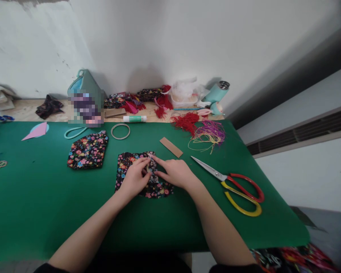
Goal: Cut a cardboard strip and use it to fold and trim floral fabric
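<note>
A dark floral fabric piece [124, 163] lies on the green mat [39, 204] in front of me. My left hand [135, 177] rests on its middle, fingers curled and pinching the cloth. My right hand [174, 172] lies on the fabric's right side, index finger stretched toward the top edge, the other fingers pressed onto the cloth. Both hands meet at a fold in the fabric. A second floral piece [88, 150] lies to the left, untouched.
Red-and-yellow-handled scissors [233, 184] lie at the right. A brown card strip [171, 147], a ring [120, 131], a glue stick [134, 118], red and coloured threads [207, 133], a teal bag [83, 91] and a bottle [216, 92] sit further back. A pink paper shape [36, 131] lies far left.
</note>
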Tool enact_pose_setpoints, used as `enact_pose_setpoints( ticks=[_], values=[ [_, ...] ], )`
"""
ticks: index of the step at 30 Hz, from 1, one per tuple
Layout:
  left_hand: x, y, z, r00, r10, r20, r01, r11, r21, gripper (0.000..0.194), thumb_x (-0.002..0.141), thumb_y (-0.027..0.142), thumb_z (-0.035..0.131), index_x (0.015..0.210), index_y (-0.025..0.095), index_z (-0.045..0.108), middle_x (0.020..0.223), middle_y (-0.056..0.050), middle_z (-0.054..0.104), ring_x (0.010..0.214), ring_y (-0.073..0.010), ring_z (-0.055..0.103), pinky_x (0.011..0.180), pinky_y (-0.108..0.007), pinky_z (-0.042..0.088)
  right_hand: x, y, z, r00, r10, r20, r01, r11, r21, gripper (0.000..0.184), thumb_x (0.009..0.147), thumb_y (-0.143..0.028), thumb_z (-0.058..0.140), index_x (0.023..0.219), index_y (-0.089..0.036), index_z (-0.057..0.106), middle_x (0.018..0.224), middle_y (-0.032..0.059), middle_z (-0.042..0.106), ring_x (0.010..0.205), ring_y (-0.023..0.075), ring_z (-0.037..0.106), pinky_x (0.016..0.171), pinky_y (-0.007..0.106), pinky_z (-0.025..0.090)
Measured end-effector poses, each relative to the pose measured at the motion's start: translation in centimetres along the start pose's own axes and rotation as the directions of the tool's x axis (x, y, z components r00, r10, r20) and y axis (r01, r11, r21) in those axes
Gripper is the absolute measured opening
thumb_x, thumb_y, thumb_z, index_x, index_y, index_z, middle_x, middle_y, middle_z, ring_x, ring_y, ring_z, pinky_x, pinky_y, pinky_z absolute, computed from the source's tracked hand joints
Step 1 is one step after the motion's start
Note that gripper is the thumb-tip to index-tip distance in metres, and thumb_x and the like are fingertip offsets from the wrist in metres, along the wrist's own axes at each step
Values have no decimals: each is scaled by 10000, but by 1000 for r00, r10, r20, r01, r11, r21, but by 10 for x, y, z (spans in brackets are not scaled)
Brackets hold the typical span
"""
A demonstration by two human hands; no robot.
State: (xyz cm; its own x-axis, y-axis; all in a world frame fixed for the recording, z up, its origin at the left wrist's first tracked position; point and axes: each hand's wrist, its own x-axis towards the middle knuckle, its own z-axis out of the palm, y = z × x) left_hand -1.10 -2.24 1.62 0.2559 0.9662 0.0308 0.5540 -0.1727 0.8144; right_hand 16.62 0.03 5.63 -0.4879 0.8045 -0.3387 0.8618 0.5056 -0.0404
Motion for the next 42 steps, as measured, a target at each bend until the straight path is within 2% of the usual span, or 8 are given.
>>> enact_pose_setpoints(
  ticks=[2,5,10,13,17,20,31,42],
  values=[
    [0,0,0,1000,-28,9,28,1000,-11,449,745,91,571,1186,174,572,1266,-116,534,549,-59,598,703,-298,564,1,0,0,1000,12,-9,-12,999,43,648,897,-480,419,1453,-290,148,928,93,693,830,244,660,614,268,417],
    [0,1,0,998,-52,21,52,998,21,444,740,91,585,1177,171,578,1271,-106,533,536,-55,594,717,-297,559,2,1,2,997,33,-77,-17,979,201,657,858,-416,523,1419,-223,238,922,76,670,832,213,644,635,257,422],
    [2,2,-2,996,-78,33,77,997,31,445,744,97,592,1179,184,577,1273,-102,533,516,-51,586,720,-302,559,5,6,5,974,-37,-223,130,899,418,264,785,-218,606,1038,-171,546,984,68,593,929,180,571,769,272,440],
    [2,3,-2,995,-90,43,89,996,27,448,740,88,592,1181,165,575,1279,-108,525,526,-54,591,715,-294,556,8,9,8,958,-86,-275,234,788,569,227,721,-71,597,923,-168,557,968,53,574,919,155,556,787,255,446],
    [2,3,-2,993,-104,57,103,994,30,460,734,85,603,1189,147,568,1287,-111,517,539,-56,596,725,-290,550,13,10,16,971,-49,-236,217,603,768,282,681,-13,564,911,-176,539,873,21,609,792,137,588,698,247,470],
    [1,3,-2,992,-109,61,108,994,25,464,735,86,604,1191,160,565,1291,-105,514,536,-51,595,733,-291,546,16,10,21,974,-37,-222,212,489,846,272,673,-18,567,887,-181,531,816,7,628,764,140,607,706,263,480],
    [2,3,-2,990,-132,57,132,991,-5,474,726,76,605,1189,171,564,1288,-96,511,524,-41,583,705,-284,545,19,12,28,979,80,-185,123,491,863,323,631,-96,668,883,-199,495,943,-7,561,621,90,580,630,256,461],
    [1,4,-2,988,-137,65,139,990,-30,501,719,63,607,1206,166,549,1313,-101,490,514,-27,565,658,-259,543,22,16,35,966,40,-256,218,411,885,446,644,-123,654,1040,-234,479,1312,59,404,589,45,587,587,247,509]
  ],
)
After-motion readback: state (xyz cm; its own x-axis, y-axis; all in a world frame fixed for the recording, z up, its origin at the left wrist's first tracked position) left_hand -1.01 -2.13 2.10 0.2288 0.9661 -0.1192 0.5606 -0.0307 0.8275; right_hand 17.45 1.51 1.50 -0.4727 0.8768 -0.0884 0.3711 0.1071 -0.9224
